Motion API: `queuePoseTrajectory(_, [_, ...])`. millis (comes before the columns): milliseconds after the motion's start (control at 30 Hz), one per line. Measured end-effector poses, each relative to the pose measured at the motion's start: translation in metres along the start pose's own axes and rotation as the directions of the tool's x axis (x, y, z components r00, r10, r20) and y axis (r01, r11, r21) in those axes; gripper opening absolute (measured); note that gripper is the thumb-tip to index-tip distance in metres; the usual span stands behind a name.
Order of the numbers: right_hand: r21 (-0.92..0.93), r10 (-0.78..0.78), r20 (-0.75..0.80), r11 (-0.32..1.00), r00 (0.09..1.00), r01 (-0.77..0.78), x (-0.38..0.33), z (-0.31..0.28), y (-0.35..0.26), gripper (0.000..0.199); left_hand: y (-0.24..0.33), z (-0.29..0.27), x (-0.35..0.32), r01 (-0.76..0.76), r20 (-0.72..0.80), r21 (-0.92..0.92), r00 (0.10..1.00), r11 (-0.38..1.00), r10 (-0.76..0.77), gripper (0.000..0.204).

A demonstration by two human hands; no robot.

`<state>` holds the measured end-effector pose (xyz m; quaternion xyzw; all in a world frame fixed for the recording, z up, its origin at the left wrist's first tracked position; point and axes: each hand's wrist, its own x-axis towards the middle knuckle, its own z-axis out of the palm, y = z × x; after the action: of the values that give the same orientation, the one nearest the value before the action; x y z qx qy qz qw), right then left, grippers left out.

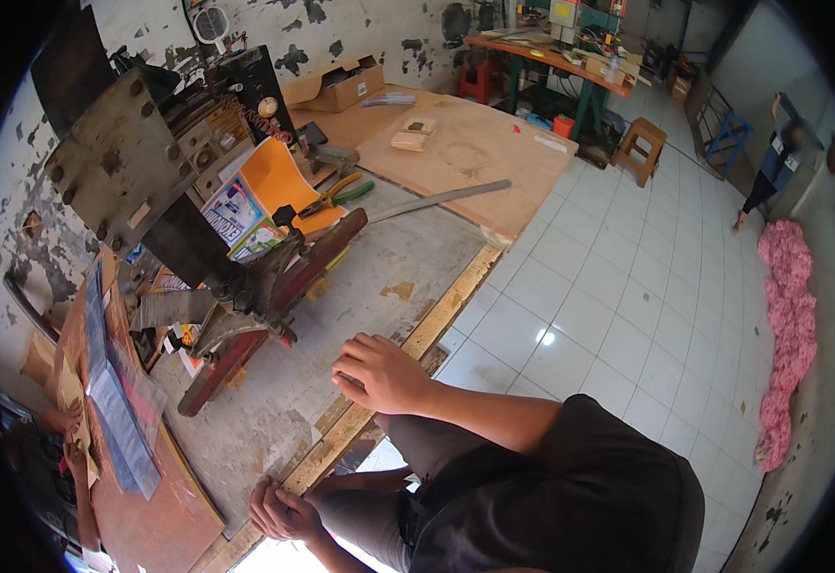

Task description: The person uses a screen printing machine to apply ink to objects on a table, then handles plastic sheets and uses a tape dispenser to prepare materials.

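My right hand (369, 371) is above the near edge of a worn grey worktable (284, 420), its fingers curled in. Whether something small is inside that hand is hidden. Lower in the view, my left hand (282, 511) rests on the table's wooden edge strip (327, 456), fingers apart and bent over it. Beyond both hands stands a heavy press-like machine (121, 162) with a bolted metal plate. Two dark red bars (317, 263) at its foot lie over the tabletop. Green-handled pliers (352, 193) and a long metal strip (441, 201) are behind them.
An orange sheet and printed booklet (269, 191) lean by the machine. A cardboard box (341, 86) and small stack (413, 134) sit farther back. At left, another person's hand (72, 417) is near blue-grey strips (116, 411). A stool (640, 150) and pink bundle (788, 325) stand on the floor.
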<state>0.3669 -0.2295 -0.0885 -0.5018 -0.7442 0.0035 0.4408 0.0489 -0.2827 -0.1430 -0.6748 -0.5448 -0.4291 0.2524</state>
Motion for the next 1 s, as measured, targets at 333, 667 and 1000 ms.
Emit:
queuePoseTrajectory(333, [0.165,0.462,-0.622,0.867,0.633,-0.47,-0.031,-0.201,0.223,0.067,-0.008,-0.006,-0.003,-0.083,0.009,0.0,0.997,0.997,0.083,0.025])
queuePoseTrajectory(667, [0.212,0.833,-0.516,0.349,0.199,-0.913,-0.053,-0.507,0.364,0.097,-0.004,-0.006,0.0,-0.095,-0.011,-0.012,0.995,0.995,0.095,0.027])
queuePoseTrajectory(1000, [-0.314,0.731,-0.516,0.322,0.446,-0.893,-0.021,-0.304,0.411,0.081,-0.009,-0.001,-0.004,-0.089,0.006,-0.04,0.996,0.995,0.089,0.023])
